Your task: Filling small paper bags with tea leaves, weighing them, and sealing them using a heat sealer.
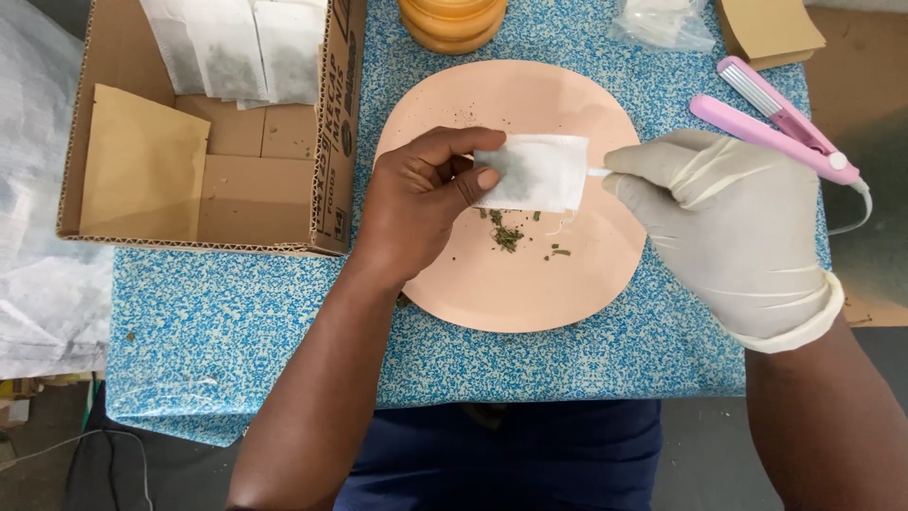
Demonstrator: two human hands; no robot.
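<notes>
My bare left hand [421, 199] pinches a small white filter pouch [534, 172] between thumb and fingers, holding it over a round peach plate [501, 284]. My right hand [728, 213], in a whitish glove, grips a thin white tool [598, 172] whose tip goes into the pouch's open right side; most of the tool is hidden in my fist. A little heap of dried green herb [507, 235] lies on the plate just below the pouch.
An open cardboard box [331, 170] at the left holds white pouches [241, 47] and a brown paper bag [142, 161]. A pink mini heat sealer [776, 118] lies at the right. An orange jar [452, 21], a clear plastic bag [662, 21] and brown bags [768, 30] sit along the far edge of the blue speckled table [236, 322].
</notes>
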